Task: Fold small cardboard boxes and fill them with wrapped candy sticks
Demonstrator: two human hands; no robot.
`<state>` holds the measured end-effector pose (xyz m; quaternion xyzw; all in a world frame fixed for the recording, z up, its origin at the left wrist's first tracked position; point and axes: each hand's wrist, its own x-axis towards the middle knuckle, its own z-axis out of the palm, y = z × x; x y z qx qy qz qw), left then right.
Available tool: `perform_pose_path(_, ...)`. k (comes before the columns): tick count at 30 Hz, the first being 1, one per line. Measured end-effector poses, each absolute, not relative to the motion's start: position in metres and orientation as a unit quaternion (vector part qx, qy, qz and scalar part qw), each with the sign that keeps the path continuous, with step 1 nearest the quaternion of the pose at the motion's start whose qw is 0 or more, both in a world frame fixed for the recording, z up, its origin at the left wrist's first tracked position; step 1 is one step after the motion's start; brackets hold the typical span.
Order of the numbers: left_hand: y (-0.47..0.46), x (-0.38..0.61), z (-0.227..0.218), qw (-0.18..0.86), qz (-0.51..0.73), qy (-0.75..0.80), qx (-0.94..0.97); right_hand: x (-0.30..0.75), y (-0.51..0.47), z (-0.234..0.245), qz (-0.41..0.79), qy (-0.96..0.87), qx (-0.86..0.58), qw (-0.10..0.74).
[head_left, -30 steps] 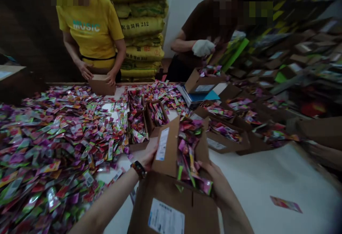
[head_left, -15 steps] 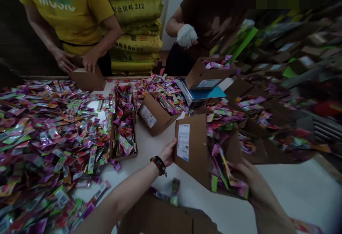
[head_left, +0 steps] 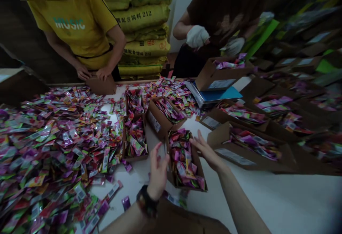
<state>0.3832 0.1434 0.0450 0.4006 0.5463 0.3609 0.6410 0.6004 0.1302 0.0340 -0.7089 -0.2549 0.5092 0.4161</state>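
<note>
Two Hands Beside a Full Box

A brown box (head_left: 198,168) sits on the white bench (head_left: 256,202), right in front of the person. It is open at the top and full of small shiny packets (head_left: 184,159). They are pink, purple, green and orange.

The left hand (head_left: 157,171) is on the left side of the box. Its fingers are apart and point up, and it holds nothing. A dark wristband (head_left: 146,202) is on that arm. The right hand (head_left: 208,150) is on the other side, with its fingers spread and their tips at the box's right rim. I cannot tell if either hand touches the box.

Just to the left is another open box (head_left: 135,158) full of packets. Behind the middle box is a tipped box (head_left: 165,129) with a white label on its side. A big pile of packets (head_left: 66,145) covers the left part of the bench. On the right, a long box (head_left: 237,157) holds more packets. Near the bottom is a dark brown cardboard piece (head_left: 187,219).

Across the bench, a person in a yellow shirt (head_left: 74,24) has both hands on a closed-looking box (head_left: 103,85). Another person wears white gloves (head_left: 197,36). Yellow sacks (head_left: 145,15) are stacked up behind them.
</note>
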Motion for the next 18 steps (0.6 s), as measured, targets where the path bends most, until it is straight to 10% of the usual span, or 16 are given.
perform_pose_path(4,0.162,0.313,0.078,0.254,0.393,0.628,0.621,0.613,0.199,0.015,0.419,-0.400,-0.661,0.478)
perform_pose_path(12,0.206,0.272,0.023,0.405,0.296,0.587,0.636,0.563,0.283,0.002,0.262,-0.372,-0.728,0.512)
perform_pose_path(18,0.206,0.266,0.026,0.459,0.296,0.560,0.622,0.560,0.312,0.004,0.404,-0.194,-0.722,0.527)
